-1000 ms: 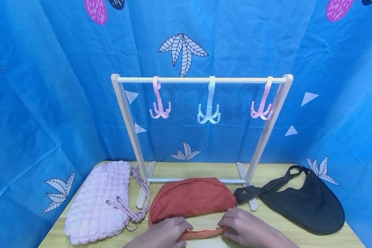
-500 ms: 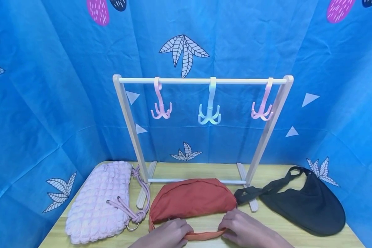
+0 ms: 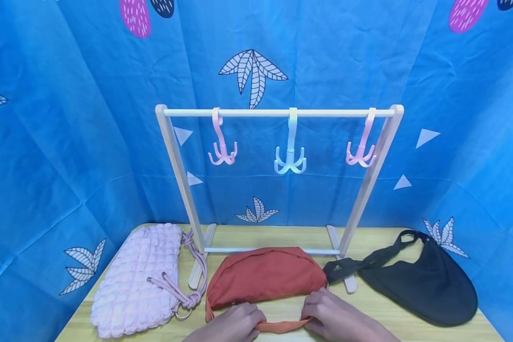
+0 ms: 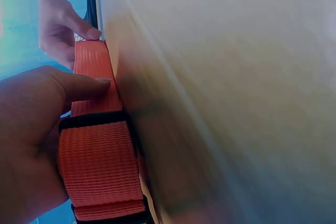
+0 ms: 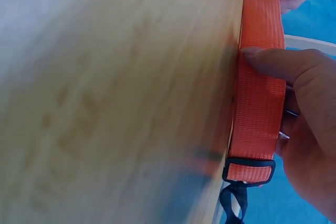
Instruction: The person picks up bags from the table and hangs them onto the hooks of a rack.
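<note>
A rust-red shoulder bag (image 3: 267, 275) lies on the table in front of the rack, its orange webbing strap (image 3: 282, 326) drawn toward the near side. My left hand (image 3: 236, 322) pinches the strap at its left part, thumb on top; a black slider shows beside that thumb in the left wrist view. On the strap's right part, my right hand (image 3: 331, 314) pinches it the same way. The right wrist view shows a black buckle (image 5: 249, 171) on the strap (image 5: 260, 98) below that hand. Both hands stay low, close over the table.
Behind the bag stands a wooden rack (image 3: 256, 113) with a pink hook (image 3: 223, 154), a light blue hook (image 3: 290, 161) and another pink hook (image 3: 361, 154). A pale pink quilted bag (image 3: 138, 280) lies left, a black bag (image 3: 423, 280) right. Blue cloth (image 3: 346, 61) surrounds the table.
My left hand has shifted slightly to the right along the strap, and its fingers have closed in on it. The right hand has hardly moved. The bags stay where they were.
</note>
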The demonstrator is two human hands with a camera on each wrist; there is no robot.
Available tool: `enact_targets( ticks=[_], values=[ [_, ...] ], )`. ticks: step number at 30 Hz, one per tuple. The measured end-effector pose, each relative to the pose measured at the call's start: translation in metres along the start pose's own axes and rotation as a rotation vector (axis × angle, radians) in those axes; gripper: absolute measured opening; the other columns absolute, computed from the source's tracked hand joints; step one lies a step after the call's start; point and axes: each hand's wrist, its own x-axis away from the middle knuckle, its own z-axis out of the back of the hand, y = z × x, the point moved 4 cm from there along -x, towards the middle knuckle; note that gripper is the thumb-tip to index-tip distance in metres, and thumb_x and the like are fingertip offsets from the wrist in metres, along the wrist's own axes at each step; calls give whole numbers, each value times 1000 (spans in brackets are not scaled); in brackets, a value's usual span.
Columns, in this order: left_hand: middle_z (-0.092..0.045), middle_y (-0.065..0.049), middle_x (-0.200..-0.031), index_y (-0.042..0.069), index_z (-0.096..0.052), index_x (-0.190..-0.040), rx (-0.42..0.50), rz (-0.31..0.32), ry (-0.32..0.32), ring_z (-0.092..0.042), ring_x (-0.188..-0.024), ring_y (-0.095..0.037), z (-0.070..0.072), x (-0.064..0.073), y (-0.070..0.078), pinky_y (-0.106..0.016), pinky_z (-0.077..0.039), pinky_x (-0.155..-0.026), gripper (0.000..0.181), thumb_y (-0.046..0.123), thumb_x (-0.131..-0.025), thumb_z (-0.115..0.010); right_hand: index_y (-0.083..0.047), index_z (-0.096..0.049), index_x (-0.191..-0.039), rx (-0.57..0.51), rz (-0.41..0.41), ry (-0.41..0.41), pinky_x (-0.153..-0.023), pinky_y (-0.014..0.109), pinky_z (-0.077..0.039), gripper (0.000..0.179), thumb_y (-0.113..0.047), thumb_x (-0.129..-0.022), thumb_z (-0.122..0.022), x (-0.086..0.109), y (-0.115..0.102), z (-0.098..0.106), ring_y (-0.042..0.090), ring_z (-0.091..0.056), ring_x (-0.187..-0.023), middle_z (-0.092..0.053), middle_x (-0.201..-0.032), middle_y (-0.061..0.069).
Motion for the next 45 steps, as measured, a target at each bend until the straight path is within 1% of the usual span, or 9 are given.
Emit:
enact_targets(
  ticks=[5, 9, 15, 23, 27, 32, 35, 41, 45],
  values=[
    [-69, 8, -91, 16, -71, -100, 11, 11, -13, -62, -86, 2, 0, 0, 0, -8, -46, -72, 5, 21, -99, -70, -28, -74, -95, 13, -1, 5, -77, 20, -49, 9, -19, -94, -76, 0, -1, 0, -5, -56, -87, -67, -90, -21],
    [-67, 8, -90, 15, -70, -98, 11, 8, -4, -61, -84, 3, 0, -1, 0, -7, -45, -70, 4, 17, -96, -73, -28, -73, -95, 23, -6, -3, -77, 20, -49, 8, -20, -95, -76, 1, 0, 0, -5, -55, -87, -66, -90, -21],
    [-64, 10, -87, 16, -69, -96, 31, 26, -9, -58, -82, 6, -2, -2, 0, -6, -43, -68, 11, 12, -90, -77, -28, -72, -93, 45, -21, -22, -75, 20, -48, 9, -20, -94, -77, 0, 1, -2, -6, -52, -84, -64, -87, -21],
    [-62, 10, -86, 15, -67, -94, -2, -10, 40, -55, -81, 7, 0, -4, 4, -4, -41, -69, 12, 9, -89, -76, -26, -70, -90, 51, -37, -14, -72, 19, -46, 9, -21, -95, -76, 0, 0, -2, -6, -49, -79, -62, -82, -22],
    [-62, 11, -86, 15, -67, -95, 38, 62, -7, -56, -82, 8, 2, -6, 4, -5, -42, -67, 6, 11, -95, -72, -27, -68, -89, 38, -62, -19, -71, 18, -45, 12, -20, -96, -74, 1, 0, 0, -7, -49, -77, -61, -80, -23],
    [-60, 14, -85, 17, -69, -96, 154, 232, -122, -53, -78, 10, 5, -11, 2, -7, -43, -64, 4, 16, -101, -67, -30, -68, -89, -25, -142, -64, -69, 18, -45, 13, -24, -100, -69, 1, 2, 4, -9, -49, -76, -59, -79, -26],
    [-58, 16, -82, 19, -68, -95, 186, 289, -135, -52, -75, 10, 8, -12, 2, -8, -44, -63, 8, 19, -102, -66, -31, -68, -89, -60, -187, -93, -67, 17, -43, 15, -29, -103, -65, 0, 2, 5, -9, -47, -73, -57, -78, -27],
    [-56, 18, -80, 20, -67, -96, 241, 323, -113, -52, -75, 11, 16, -12, 1, -9, -44, -63, 8, 20, -103, -65, -29, -66, -89, -90, -201, -107, -63, 15, -39, 18, -33, -106, -60, -1, 1, 9, -9, -42, -67, -52, -74, -25],
    [-56, 18, -79, 20, -63, -99, 257, 324, -110, -54, -74, 11, 17, -11, 0, -9, -44, -61, 4, 19, -104, -63, -28, -66, -90, -70, -168, -68, -62, 14, -39, 17, -32, -106, -61, -1, 1, 12, -9, -42, -67, -54, -75, -23]
  ],
)
